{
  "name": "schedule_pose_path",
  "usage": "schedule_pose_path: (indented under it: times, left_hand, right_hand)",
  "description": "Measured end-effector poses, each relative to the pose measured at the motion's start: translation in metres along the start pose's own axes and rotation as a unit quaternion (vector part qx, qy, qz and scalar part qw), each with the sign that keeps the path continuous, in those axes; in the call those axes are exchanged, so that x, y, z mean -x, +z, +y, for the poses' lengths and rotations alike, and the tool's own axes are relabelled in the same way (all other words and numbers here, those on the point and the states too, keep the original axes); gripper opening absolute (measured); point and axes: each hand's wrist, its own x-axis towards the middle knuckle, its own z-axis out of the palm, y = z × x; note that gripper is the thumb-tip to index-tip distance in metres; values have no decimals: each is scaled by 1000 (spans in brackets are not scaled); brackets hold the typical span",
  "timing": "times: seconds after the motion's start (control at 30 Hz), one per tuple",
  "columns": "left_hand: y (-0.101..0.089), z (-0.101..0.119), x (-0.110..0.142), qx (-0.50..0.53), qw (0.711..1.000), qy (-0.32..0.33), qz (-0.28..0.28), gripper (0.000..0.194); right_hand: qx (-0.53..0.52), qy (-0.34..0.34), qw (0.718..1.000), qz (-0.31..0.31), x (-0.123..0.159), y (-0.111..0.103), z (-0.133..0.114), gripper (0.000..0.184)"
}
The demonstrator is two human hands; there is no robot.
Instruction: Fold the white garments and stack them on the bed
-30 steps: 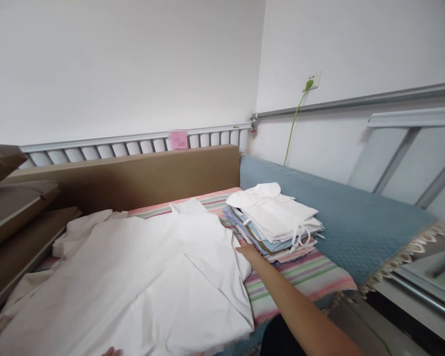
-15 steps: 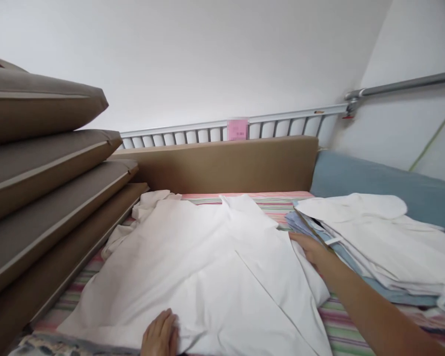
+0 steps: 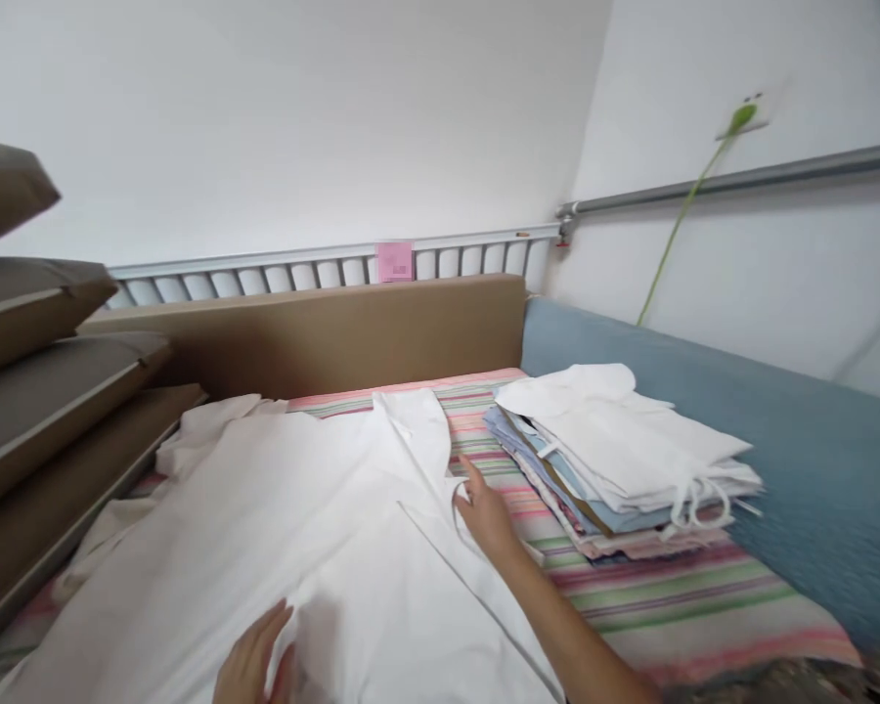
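Note:
A wide white garment (image 3: 323, 528), probably a shirt, lies spread out in front of me with a few creases and a long seam or fold line running down its right part. My right hand (image 3: 488, 513) is at its right edge, index finger stretched out, with the edge of the cloth pinched beside the thumb. Lower down, my left hand (image 3: 256, 655) hovers over or rests lightly on the garment, its thumb apart from the fingers and nothing visible between them. The frame's bottom edge cuts off part of that hand.
A stack of folded clothes (image 3: 623, 450), white on top, lies to the right on a striped sheet (image 3: 675, 596). Brown-grey cushions (image 3: 51, 391) are piled at left. A brown panel (image 3: 352, 332) stands at the back before a radiator (image 3: 279, 279); a blue backrest (image 3: 704, 391) runs along the right.
The view has swung right. My right hand has moved in with the garment's right edge, which has lifted and folded inward. My left hand's thumb and fingers have spread apart.

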Motion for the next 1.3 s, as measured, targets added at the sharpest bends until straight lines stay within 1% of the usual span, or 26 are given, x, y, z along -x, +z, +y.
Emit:
schedule_pose_path:
  times: [0.03, 0.1, 0.13, 0.2, 0.27, 0.33, 0.4, 0.43, 0.5, 0.57, 0.63, 0.73, 0.77, 0.83, 0.9, 0.93, 0.97, 1.03, 1.13, 1.2, 1.3]
  left_hand:
    - [1, 21, -25, 23, 1000, 0, -2, 37]
    - [7, 70, -78, 83, 995, 14, -44, 37]
    - [13, 95, -104, 114, 990, 31, -72, 36]
    - [31, 141, -148, 165, 975, 53, -136, 33]
    - [54, 174, -182, 182, 955, 41, -232, 31]
    - [77, 191, -204, 173, 929, 1, -327, 27]
    - [97, 194, -216, 163, 906, -40, -389, 21]
    - [105, 192, -218, 164, 898, -57, -405, 19]
    - [115, 184, -219, 181, 885, -89, -420, 15]
    - [121, 175, -218, 218, 868, -132, -426, 13]
    - [123, 168, -216, 272, 841, -188, -428, 11]
    - [123, 164, -216, 373, 777, -287, -419, 13]
    - [122, 163, -216, 405, 753, -316, -410, 15]
    - [121, 164, -217, 463, 711, -360, -389, 19]
    - [120, 167, -217, 506, 678, -387, -367, 24]
    - [121, 168, -217, 522, 666, -397, -356, 27]
    - [122, 170, -217, 535, 657, -404, -345, 29]
    - [125, 171, -217, 547, 651, -418, -321, 32]
    - [133, 169, -218, 542, 656, -444, -279, 35]
    - [137, 167, -218, 537, 661, -460, -253, 36]
    - [138, 163, -217, 546, 656, -472, -223, 36]
  right_hand:
    - [-19, -3, 1000, 1, 5, 4, 2, 64]
    - [-45, -9, 999, -4, 13, 12, 3, 69]
    - [-53, -10, 998, -11, 16, 14, 4, 71]
    - [-70, -12, 997, -31, 20, 18, 2, 73]
    - [-85, -16, 995, -53, 21, 20, 2, 73]
    - [-87, -4, 993, -74, 20, 20, 3, 74]
    - [-81, 13, 993, -89, 17, 19, 7, 76]
    - [-77, 18, 992, -97, 15, 18, 9, 77]
    - [-71, 18, 991, -113, 11, 16, 12, 78]
    - [-60, 22, 990, -129, 9, 14, 14, 77]
    - [-52, 36, 989, -135, 8, 12, 13, 75]
    - [-53, 35, 991, -121, 10, 8, 11, 73]
    - [-56, 19, 992, -110, 11, 6, 10, 71]
    - [-59, -41, 994, -78, 16, 4, 8, 67]
    - [-46, -113, 992, -32, 20, 2, 5, 62]
    - [-34, -142, 989, -12, 23, 2, 4, 60]
    - [-18, -163, 987, 3, 25, 2, 4, 60]
    - [15, -181, 983, 18, 28, 4, 2, 59]
    - [35, -188, 982, 15, 32, 6, -2, 56]
    - [9, -191, 982, -1, 33, 6, -7, 56]
    - [-89, -188, 977, -45, 33, 6, -12, 56]
